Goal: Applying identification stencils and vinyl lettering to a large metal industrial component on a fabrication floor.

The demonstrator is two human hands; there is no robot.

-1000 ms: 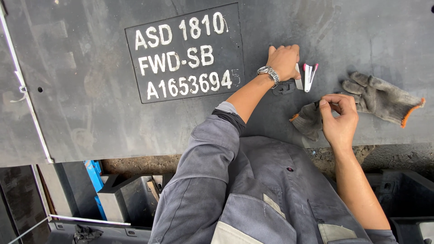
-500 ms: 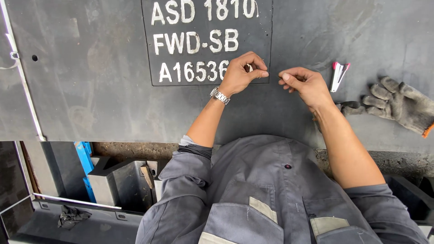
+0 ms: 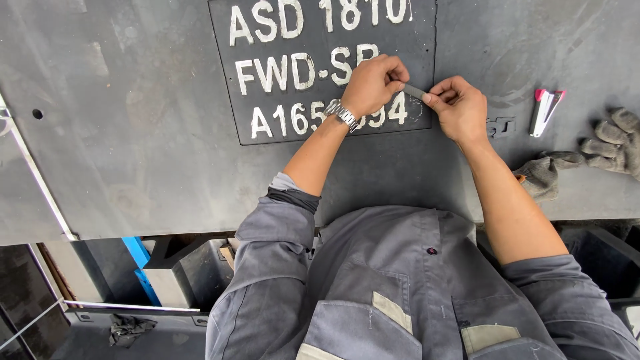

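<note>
Since earlier, one grey strip (image 3: 415, 91) is now pinched between left hand (image 3: 371, 83) and right hand (image 3: 460, 107); two gloves (image 3: 617, 143) by the panel (image 3: 133, 133) edge.

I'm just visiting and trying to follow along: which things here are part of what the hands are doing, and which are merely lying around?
In use:
- small grey strip, pinched between left hand and right hand
- dark rectangular plate with raised white characters, under the hands

Lying about:
- pink and white stapler-like tool
- worn grey work gloves
- small dark metal piece
</note>
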